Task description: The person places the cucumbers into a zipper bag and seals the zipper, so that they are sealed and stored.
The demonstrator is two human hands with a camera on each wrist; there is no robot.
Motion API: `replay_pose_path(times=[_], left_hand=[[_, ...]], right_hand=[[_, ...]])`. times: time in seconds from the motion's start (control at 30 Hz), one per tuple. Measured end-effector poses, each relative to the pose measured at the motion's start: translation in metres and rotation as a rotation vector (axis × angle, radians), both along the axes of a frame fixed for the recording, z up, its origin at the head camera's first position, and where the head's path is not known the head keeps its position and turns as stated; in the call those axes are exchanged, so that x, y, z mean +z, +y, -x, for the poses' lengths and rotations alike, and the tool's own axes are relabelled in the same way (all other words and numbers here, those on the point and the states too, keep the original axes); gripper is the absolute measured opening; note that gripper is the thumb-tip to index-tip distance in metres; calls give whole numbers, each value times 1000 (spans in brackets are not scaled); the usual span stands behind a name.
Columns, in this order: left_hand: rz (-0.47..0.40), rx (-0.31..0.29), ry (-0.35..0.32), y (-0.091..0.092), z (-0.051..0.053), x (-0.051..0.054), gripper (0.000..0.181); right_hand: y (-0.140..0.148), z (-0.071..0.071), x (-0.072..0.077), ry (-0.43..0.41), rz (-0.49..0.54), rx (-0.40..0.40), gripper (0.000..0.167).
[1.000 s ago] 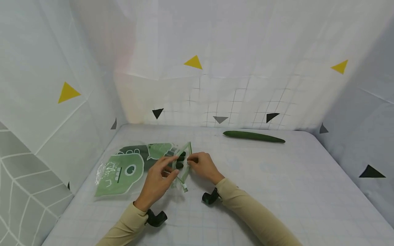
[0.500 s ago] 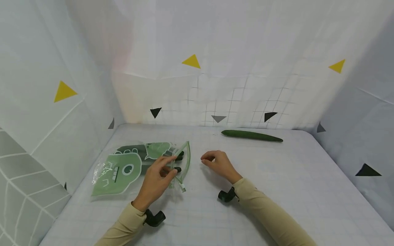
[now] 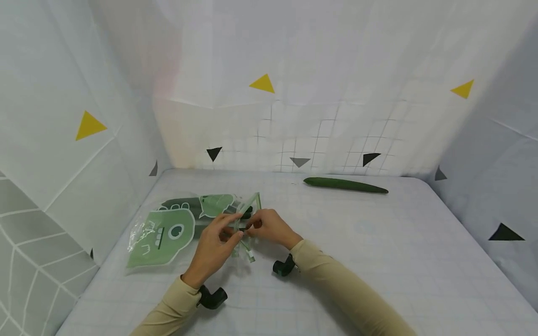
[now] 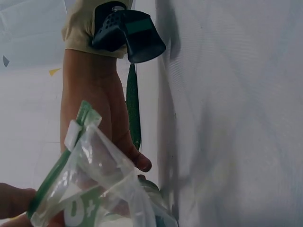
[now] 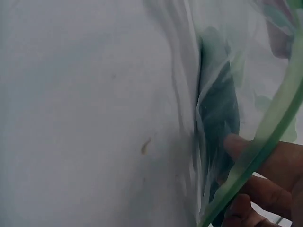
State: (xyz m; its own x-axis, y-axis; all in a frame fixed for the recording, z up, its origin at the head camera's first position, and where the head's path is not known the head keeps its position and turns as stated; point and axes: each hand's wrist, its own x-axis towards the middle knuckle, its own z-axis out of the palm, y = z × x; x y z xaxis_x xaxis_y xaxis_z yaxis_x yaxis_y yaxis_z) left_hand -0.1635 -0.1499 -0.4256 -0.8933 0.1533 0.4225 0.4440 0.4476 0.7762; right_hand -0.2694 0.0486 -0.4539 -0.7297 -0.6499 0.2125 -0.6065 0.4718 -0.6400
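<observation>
A clear slider zip bag point(image 3: 168, 235) with green cartoon print lies on the table at left, its mouth toward the right. Inside are several dark green cucumbers, whose ends point(image 3: 248, 213) show at the mouth. My left hand point(image 3: 213, 247) pinches the near part of the bag's rim. Past the green zip strip point(image 5: 272, 130), the fingers of my right hand point(image 3: 273, 227) reach into the mouth. They hold the end of a cucumber point(image 5: 220, 104) in the right wrist view; the full grip is partly hidden. A white slider point(image 4: 72, 135) sits on the strip in the left wrist view.
Another long cucumber point(image 3: 345, 185) lies at the back right of the white table point(image 3: 370, 256). White fabric walls point(image 3: 336, 70) with yellow and dark triangles stand behind and at both sides. Each wrist carries a black camera point(image 3: 213, 297).
My right hand drew back to the right from the bag mouth, then returned to it and took a cucumber's end. My left hand has kept its pinch on the rim.
</observation>
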Motion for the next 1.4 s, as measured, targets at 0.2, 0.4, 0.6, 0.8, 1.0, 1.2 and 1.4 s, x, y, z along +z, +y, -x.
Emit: replay_pose_path(times=[0.2,0.4,0.6,0.8,1.0,1.2,1.4], left_hand=[[-1,1,3,0,1,0,44],[-9,7,-3,1,0,-1,43],[-5,12,0,1,-1,-1,43],[-4,10,2,1,0,-1,43],[-10,7,-6,1,0,-1,44],[-9,10,-4,2,0,1,44],[-9,7,-6,1,0,1,45]], right_hand=[[-6,4,-3,-39,-37,12,14],[-9,7,-11,-19,-53,10,23],[-11,9,-13,-11,-59,-27,33],[-12,7,-12,-9,-39,-75,30],[-10,1,-9,3,-13,-121,19],[7,-1,-2,13,26,-164,14],[41,2,7,69,77,-207,12]])
